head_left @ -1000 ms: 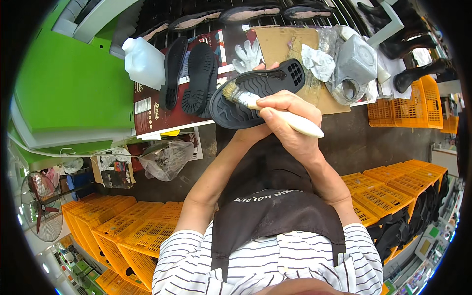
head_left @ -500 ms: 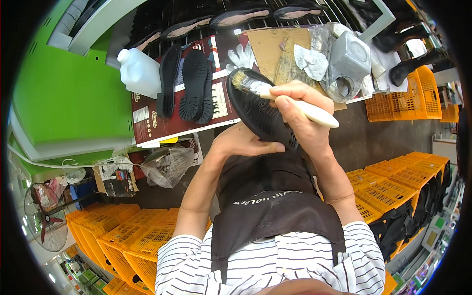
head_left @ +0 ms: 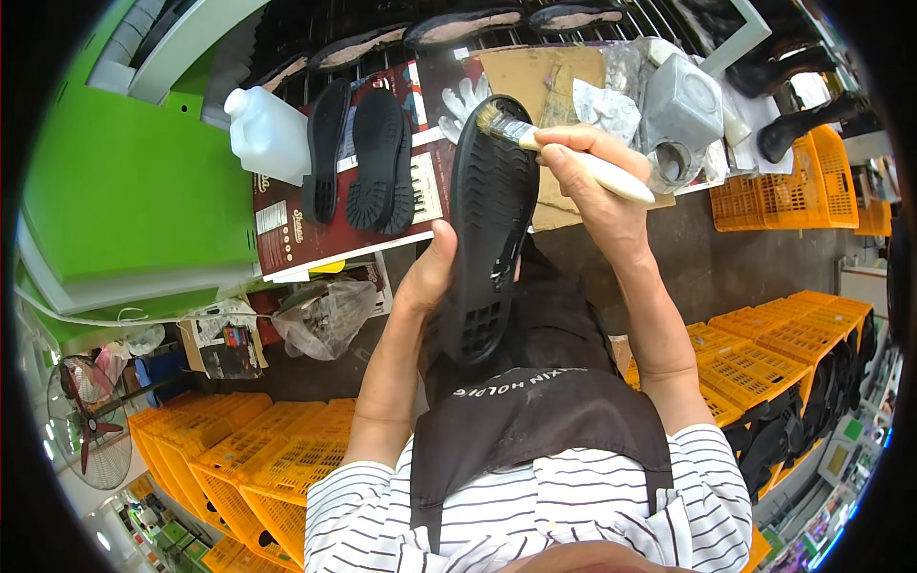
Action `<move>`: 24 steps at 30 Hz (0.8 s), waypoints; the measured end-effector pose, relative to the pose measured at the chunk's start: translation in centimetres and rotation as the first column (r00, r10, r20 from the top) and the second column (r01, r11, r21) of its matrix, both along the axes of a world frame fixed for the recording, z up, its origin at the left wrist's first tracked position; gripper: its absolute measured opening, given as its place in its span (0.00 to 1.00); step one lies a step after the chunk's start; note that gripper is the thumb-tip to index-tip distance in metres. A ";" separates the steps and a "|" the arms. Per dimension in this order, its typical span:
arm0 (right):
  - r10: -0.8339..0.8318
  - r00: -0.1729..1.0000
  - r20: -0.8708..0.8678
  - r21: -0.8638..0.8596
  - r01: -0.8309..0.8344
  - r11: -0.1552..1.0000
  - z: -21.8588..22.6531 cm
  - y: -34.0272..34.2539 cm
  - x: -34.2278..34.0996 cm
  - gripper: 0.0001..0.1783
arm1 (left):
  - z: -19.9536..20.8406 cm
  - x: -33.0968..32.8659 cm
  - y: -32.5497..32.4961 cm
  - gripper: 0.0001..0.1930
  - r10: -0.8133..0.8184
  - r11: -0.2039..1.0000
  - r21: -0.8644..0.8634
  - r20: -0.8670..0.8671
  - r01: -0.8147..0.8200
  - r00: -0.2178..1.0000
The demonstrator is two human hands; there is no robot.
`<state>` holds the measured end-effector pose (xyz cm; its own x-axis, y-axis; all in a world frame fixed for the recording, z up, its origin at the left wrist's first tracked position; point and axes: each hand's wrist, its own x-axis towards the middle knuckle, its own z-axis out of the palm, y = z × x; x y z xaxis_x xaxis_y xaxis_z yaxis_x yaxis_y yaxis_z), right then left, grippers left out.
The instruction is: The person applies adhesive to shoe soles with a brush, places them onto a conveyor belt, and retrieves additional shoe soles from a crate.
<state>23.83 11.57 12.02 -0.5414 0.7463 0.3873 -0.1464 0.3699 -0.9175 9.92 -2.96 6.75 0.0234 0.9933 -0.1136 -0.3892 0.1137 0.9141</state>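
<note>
My left hand grips a black shoe sole from its left side, thumb along the edge and the other fingers hidden beneath. The sole's ribbed inner face is turned up, toe end away from me, and a glossy wet patch shows near its middle. In my right hand is a paintbrush with a pale handle, its bristles touching the sole near the toe. More black soles lie on the table to the left, beside a translucent plastic jug.
A white glove, stained cardboard and a square grey metal can are on the table beyond my hands. Black shoe pieces line a rack at the back. Orange crates stand at both sides; a fan is at lower left.
The sole has swung from slanting away to lying lengthwise, its whole inner face now showing. My left hand has turned with it, and the brush has shifted slightly up and right.
</note>
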 end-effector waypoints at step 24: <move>0.456 0.890 0.021 0.202 -0.451 0.869 -1.3 -4.0 -0.6 0.09 | -1.2 -2.7 1.8 0.36 0.242 0.952 -0.029 0.684 -0.305 0.688</move>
<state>23.28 7.54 10.70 -0.7896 0.3285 0.5184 -0.3647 0.4283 -0.8268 7.25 -1.11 5.60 -0.2121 0.9725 -0.0958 -0.9042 -0.1581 0.3967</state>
